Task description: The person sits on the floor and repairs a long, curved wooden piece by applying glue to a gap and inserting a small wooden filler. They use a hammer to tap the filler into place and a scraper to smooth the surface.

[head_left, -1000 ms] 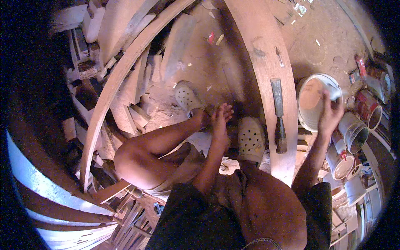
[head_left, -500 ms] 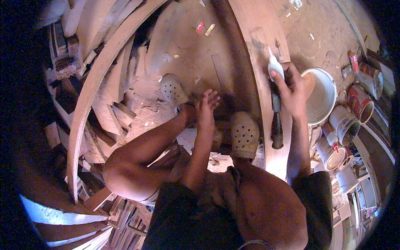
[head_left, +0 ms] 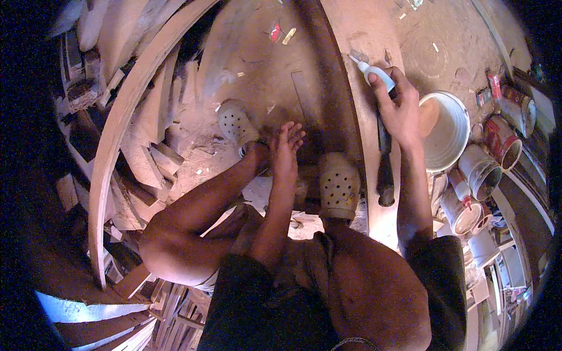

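My right hand (head_left: 399,108) grips a small pale squeeze bottle (head_left: 377,77) with a narrow nozzle. The bottle is tilted, its tip pointing far-left over the wooden plank (head_left: 383,225). Under that hand lies a dark long-handled tool (head_left: 384,175) on the plank; its far part is partly hidden. My left hand (head_left: 288,143) hangs between my feet with its fingers stretched out and nothing in it. It is apart from the curved edge of the plank.
A white bucket (head_left: 467,120) stands right of my right wrist. Beyond it lie several open cans (head_left: 508,151) and a bottle with a red tip (head_left: 461,186). Wood offcuts (head_left: 140,158) pile up at left behind a long curved wooden strip (head_left: 111,152). Small scraps dot the dusty floor (head_left: 257,70).
My right hand has moved slightly away from me and left, and the bottle has tipped further left, its nozzle now nearer the plank's left edge. My left hand has barely moved.
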Available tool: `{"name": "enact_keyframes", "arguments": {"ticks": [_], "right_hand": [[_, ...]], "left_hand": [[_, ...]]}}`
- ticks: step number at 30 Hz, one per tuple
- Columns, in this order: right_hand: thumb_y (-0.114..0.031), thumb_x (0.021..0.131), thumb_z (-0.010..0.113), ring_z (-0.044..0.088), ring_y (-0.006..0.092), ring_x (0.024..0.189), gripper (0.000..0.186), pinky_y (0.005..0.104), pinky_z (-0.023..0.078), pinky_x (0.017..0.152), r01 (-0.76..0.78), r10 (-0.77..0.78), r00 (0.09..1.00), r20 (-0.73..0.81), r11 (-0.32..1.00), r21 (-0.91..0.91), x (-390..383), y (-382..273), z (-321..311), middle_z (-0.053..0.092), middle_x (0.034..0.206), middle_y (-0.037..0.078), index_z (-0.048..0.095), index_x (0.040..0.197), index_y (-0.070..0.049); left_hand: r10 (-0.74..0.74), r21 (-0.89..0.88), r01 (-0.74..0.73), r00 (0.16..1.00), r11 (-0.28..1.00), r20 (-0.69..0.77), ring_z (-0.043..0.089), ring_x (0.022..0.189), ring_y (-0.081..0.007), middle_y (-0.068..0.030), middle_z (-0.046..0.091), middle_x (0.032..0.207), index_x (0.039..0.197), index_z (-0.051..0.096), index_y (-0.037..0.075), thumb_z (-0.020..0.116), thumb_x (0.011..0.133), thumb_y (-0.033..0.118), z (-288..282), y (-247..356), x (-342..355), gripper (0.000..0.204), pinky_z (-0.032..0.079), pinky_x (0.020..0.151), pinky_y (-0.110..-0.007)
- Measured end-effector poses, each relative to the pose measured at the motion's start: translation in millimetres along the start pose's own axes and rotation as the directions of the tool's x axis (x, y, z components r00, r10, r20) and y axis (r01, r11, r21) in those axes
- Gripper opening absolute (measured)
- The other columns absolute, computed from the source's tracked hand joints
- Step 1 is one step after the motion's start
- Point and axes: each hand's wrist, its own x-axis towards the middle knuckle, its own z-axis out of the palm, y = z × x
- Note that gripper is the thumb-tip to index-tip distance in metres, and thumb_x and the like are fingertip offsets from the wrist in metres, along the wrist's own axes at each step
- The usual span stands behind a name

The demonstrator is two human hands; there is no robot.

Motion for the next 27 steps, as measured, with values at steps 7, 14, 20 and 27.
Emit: {"name": "enact_keyframes", "arguments": {"ticks": [7,14,20,27], "right_hand": [[-0.033,0.091,0.063,0.066,0.0298,0.064,0.035,0.0392,0.049,0.059,0.003,-0.002,1.000,0.023,0.999,-0.047,1.2,2.5,1.2,0.064,0.072,0.022,0.062,0.098,0.002],[-0.031,0.093,0.063,0.042,0.0097,0.057,0.032,0.0283,0.036,0.050,0.090,-0.092,0.995,-0.037,0.994,-0.056,-1.0,3.9,4.9,0.052,0.061,0.006,0.059,0.089,0.000],[-0.031,0.094,0.063,0.043,0.0098,0.055,0.032,0.0288,0.037,0.049,0.101,-0.103,0.994,-0.039,0.994,-0.040,-1.1,9.2,9.7,0.052,0.060,0.007,0.060,0.091,0.000],[-0.031,0.094,0.062,0.044,0.0104,0.055,0.031,0.0297,0.037,0.049,0.079,-0.083,0.996,-0.036,0.993,-0.090,-2.1,7.2,8.9,0.056,0.062,0.010,0.061,0.095,0.000]], "left_hand": [[0.009,0.013,-0.009,1.000,1.000,0.010,0.066,0.094,-0.0199,-0.0085,0.068,0.113,0.120,0.058,0.008,0.053,0.097,0.040,-2.2,-2.7,0.5,0.040,0.047,0.079,-0.031],[-0.022,0.042,0.023,0.999,0.999,-0.031,0.066,0.094,-0.0196,-0.0085,0.068,0.112,0.120,0.058,0.007,0.053,0.097,0.041,3.9,-0.4,-4.5,0.042,0.047,0.079,-0.032],[-0.011,0.041,0.011,1.000,0.999,-0.007,0.065,0.093,-0.0187,-0.0084,0.068,0.110,0.120,0.058,0.006,0.053,0.097,0.040,-0.8,-7.6,-4.8,0.042,0.047,0.080,-0.031],[-0.018,0.051,0.018,1.000,0.999,-0.012,0.065,0.092,-0.0180,-0.0082,0.068,0.110,0.120,0.058,0.007,0.052,0.097,0.039,6.3,-5.7,-8.1,0.040,0.048,0.080,-0.031]]}}
